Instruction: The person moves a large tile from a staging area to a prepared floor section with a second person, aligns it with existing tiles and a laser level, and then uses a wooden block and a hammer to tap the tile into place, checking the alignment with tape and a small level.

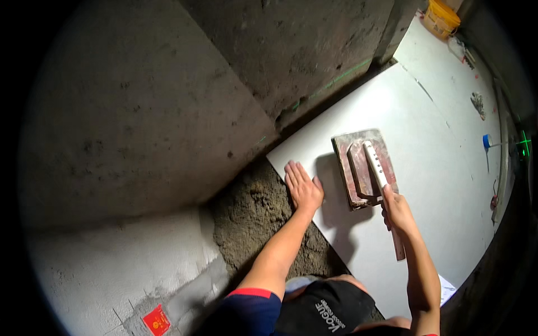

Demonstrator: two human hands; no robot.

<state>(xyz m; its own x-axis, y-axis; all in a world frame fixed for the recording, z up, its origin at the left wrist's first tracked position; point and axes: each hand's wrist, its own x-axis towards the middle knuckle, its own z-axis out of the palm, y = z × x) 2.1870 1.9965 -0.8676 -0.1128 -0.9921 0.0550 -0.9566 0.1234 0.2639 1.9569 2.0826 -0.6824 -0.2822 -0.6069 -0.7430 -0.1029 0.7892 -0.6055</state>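
Observation:
My left hand (304, 189) lies flat, fingers stretched out, on the left edge of a large pale tile (358, 120). Below and left of it is a bed of rough grey-brown mortar (246, 215). My right hand (397, 210) is wrapped round the long handle of a tile beater (358, 173). This tool has a worn, reddish-grey rectangular plate and a whitish grip with holes. Its plate seems raised over the tile, since a dark shadow falls to its left.
Grey walls (140, 117) rise behind the tile, with a dark gap along its far edge. A yellow bucket (441, 19), a glove (478, 105) and a blue-ended object (487, 141) are at the right. A red packet (156, 321) lies lower left. Green laser light shows.

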